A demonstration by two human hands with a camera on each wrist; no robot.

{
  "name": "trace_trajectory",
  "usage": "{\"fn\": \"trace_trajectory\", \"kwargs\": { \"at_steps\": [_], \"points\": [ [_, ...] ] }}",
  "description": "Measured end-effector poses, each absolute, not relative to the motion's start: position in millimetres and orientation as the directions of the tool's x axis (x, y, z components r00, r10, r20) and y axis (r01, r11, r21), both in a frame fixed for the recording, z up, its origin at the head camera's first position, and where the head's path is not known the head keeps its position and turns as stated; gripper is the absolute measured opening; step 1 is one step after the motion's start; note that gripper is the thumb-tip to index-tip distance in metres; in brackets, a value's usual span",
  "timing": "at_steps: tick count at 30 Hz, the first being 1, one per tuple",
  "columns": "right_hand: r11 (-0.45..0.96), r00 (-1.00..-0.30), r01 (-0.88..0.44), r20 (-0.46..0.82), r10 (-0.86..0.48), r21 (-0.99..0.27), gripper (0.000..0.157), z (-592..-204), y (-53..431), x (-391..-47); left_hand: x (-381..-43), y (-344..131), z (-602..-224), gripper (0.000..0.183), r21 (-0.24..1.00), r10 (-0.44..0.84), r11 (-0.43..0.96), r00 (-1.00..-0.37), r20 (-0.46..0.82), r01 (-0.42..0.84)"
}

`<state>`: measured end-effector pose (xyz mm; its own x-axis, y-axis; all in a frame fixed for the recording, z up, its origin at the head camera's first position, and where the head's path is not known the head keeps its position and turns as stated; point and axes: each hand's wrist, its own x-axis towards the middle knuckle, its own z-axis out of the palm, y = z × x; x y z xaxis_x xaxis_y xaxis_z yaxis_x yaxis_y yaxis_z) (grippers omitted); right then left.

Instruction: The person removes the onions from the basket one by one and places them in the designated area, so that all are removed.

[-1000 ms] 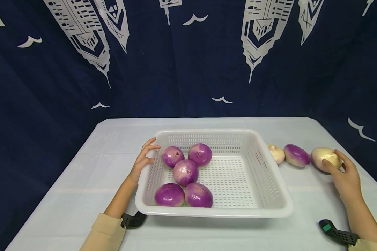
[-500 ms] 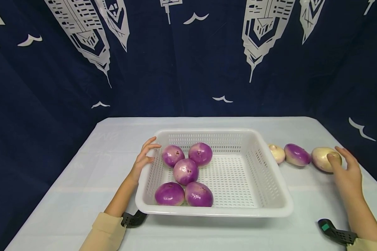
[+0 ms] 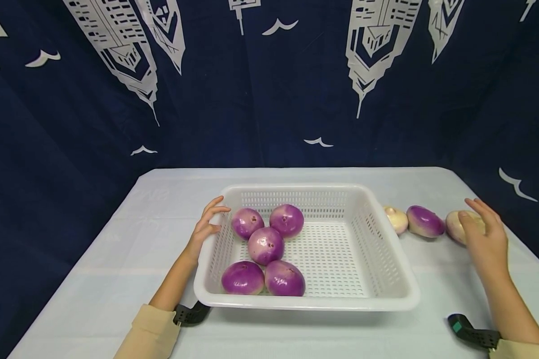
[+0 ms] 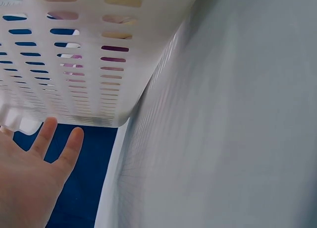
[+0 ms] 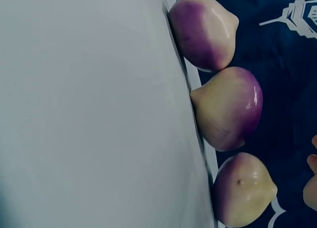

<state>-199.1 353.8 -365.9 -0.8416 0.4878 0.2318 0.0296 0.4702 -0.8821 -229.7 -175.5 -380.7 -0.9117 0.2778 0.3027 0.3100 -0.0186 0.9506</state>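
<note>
My left hand point(image 3: 202, 230) is at the left rim of a white perforated plastic basket point(image 3: 305, 303), fingertips right at the edge. In the left wrist view its fingers point(image 4: 72, 148) are spread and nearly straight beside the basket's slotted wall point(image 4: 89, 49). My right hand point(image 3: 487, 242) hovers loosely by the rightmost of three purple-and-cream turnips and partly hides that turnip point(image 3: 459, 224). A purple turnip point(image 3: 424, 221) lies left of it, then a paler turnip point(image 3: 396, 219) against the basket. The right wrist view has this row, with the nearest turnip point(image 5: 243, 191) lowest and fingertips point(image 5: 312, 163) at the right edge.
Inside the basket, several purple turnips point(image 3: 266, 246) are gathered toward the left half. A white cloth covers the table point(image 3: 117, 259). Behind its far edge hangs a dark blue curtain point(image 3: 260, 99) with white building prints. Each wrist wears a black device point(image 3: 473, 333).
The right hand first draws back rightward from the rightmost turnip, then moves left again and covers more of it. My left hand and the basket stay where they are.
</note>
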Motion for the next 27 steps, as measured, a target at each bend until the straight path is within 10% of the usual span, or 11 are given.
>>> {"fn": "trace_trajectory", "kwargs": {
  "at_steps": [27],
  "points": [
    [0.562, -0.838, -0.26, 0.473, 0.272, -0.785, 0.051, -344.7, 289.8, -183.7, -229.9, -175.0, -381.3, 0.046, 0.951, 0.277, -0.027, -0.911, 0.304, 0.309]
  ]
}}
